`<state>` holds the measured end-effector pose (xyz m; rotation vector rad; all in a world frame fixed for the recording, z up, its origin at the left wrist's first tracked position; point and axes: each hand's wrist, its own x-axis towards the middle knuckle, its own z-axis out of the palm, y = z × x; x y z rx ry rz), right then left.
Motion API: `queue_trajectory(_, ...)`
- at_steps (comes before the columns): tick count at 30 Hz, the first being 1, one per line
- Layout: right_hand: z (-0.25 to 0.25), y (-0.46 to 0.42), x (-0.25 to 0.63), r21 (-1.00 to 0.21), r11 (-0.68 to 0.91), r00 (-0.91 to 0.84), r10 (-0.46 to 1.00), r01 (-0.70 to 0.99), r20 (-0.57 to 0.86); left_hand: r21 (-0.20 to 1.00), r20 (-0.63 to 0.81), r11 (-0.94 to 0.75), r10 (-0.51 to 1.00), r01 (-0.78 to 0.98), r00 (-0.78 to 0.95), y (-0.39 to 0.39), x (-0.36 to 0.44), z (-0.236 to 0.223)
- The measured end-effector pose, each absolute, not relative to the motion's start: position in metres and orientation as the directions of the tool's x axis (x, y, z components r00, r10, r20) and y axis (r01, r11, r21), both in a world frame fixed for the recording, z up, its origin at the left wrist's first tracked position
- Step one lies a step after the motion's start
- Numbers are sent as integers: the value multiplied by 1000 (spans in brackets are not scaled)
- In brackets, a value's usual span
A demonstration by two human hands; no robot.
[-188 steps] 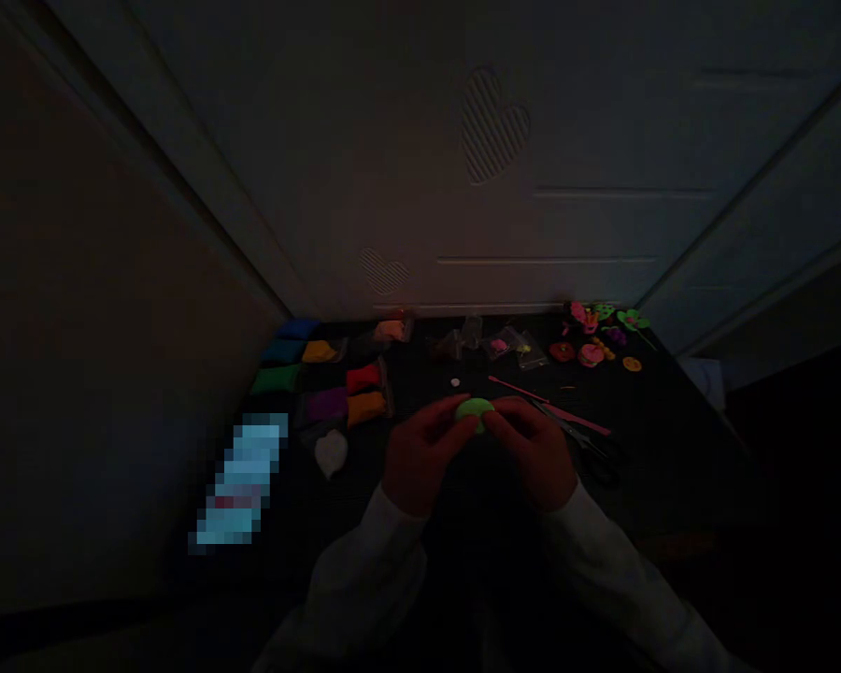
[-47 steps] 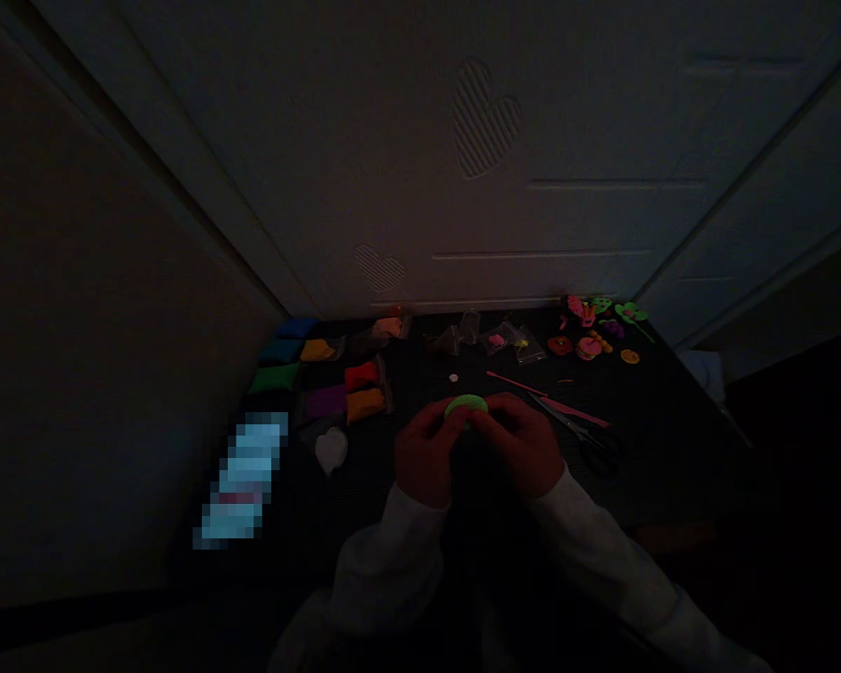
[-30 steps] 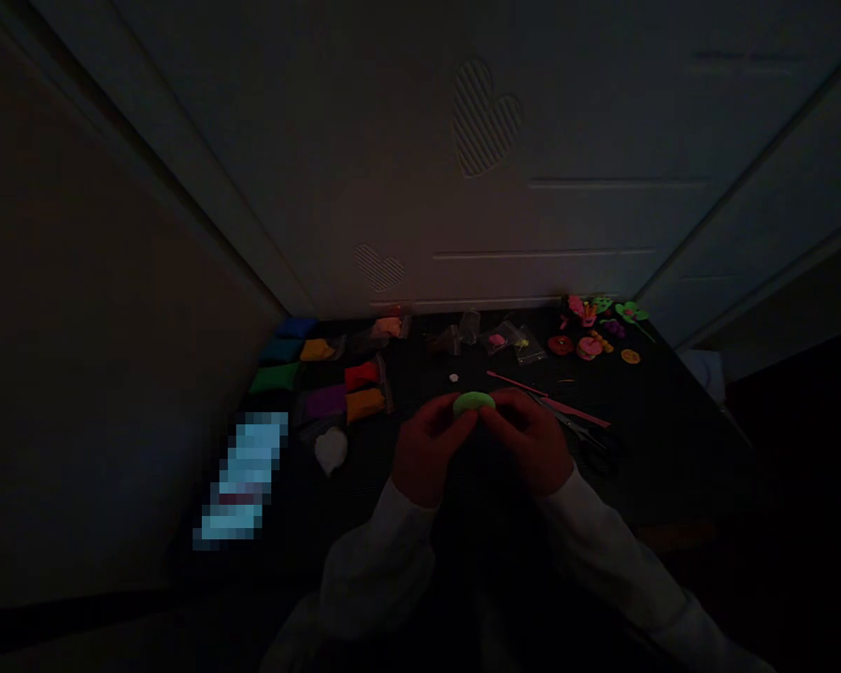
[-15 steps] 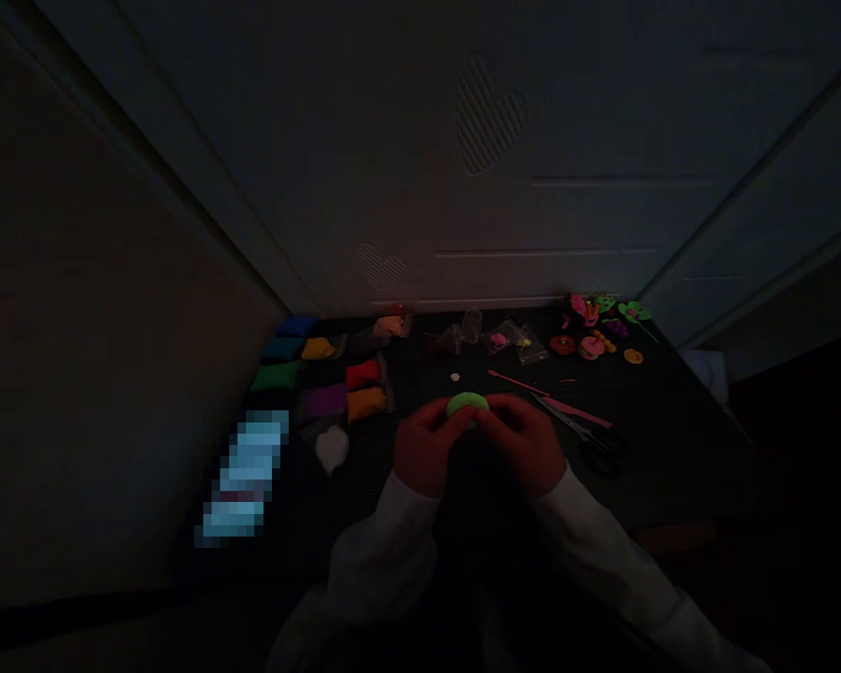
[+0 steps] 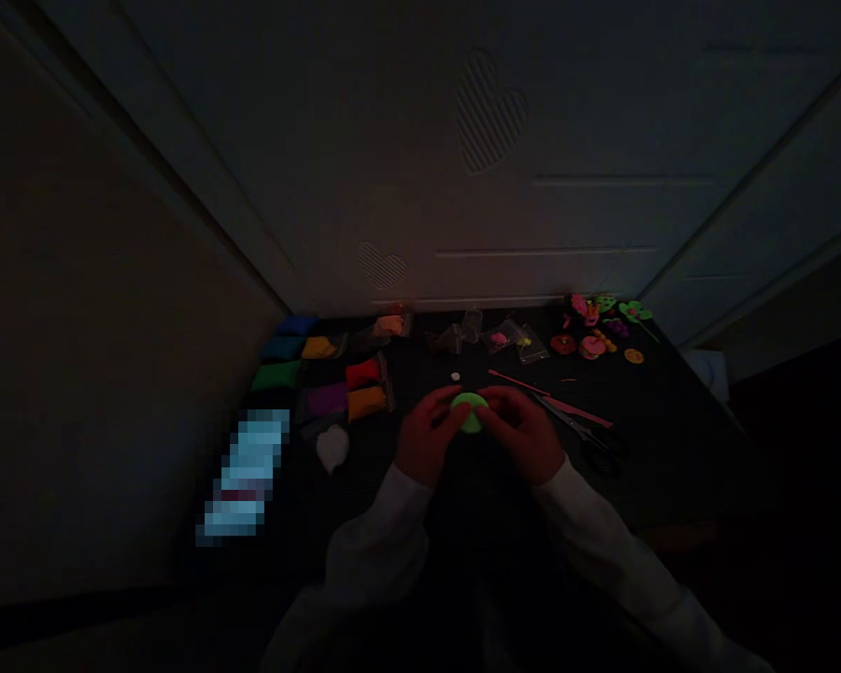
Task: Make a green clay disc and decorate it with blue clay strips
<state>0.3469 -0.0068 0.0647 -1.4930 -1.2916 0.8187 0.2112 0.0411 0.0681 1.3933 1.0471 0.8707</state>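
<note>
Between my two hands is a flat, round piece of light green modelling clay (image 5: 469, 414), held above the dark table. My left hand (image 5: 424, 439) grips its left edge, thumb on the near face and fingers curled behind. On the opposite edge, my right hand (image 5: 525, 435) pinches it the same way. Both thumbs press close together on the disc, and the fingertips behind it are partly hidden. Just beyond the hands lies a small white bit of clay (image 5: 455, 377). Scissors (image 5: 581, 431) and a pink flat tool (image 5: 578, 411) rest to the right of my right hand.
Bags of coloured clay, among them a purple bag (image 5: 328, 400) and an orange bag (image 5: 368, 404), lie on the left. A white clay lump (image 5: 332, 449) and a pixelated bright screen (image 5: 245, 477) are nearer. Finished clay figures (image 5: 592, 347) stand at the back right, before a pale panel (image 5: 392, 187).
The green clay disc has tilted, so its face shows rounder and fuller towards me. My fingers have shifted slightly around its rim; the things on the table stay put.
</note>
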Motion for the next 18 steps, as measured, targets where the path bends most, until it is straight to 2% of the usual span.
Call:
queue_trajectory(2,48,-2,351,-893,-1,198,975,450,98,962,29,-116,944,249,329,48,204,50)
queue_trajectory(4,35,2,354,-844,-15,177,980,536,95,922,79,-185,950,340,303,56,193,35)
queue_trajectory(6,27,4,356,-782,-2,143,984,623,111,868,127,-278,926,411,356,62,183,25)
queue_trajectory(12,26,1,367,-615,117,-15,986,779,168,687,190,-540,779,486,598,67,182,14)
queue_trajectory(18,26,6,382,-514,258,-217,966,818,140,549,162,-642,709,534,686,71,190,12)
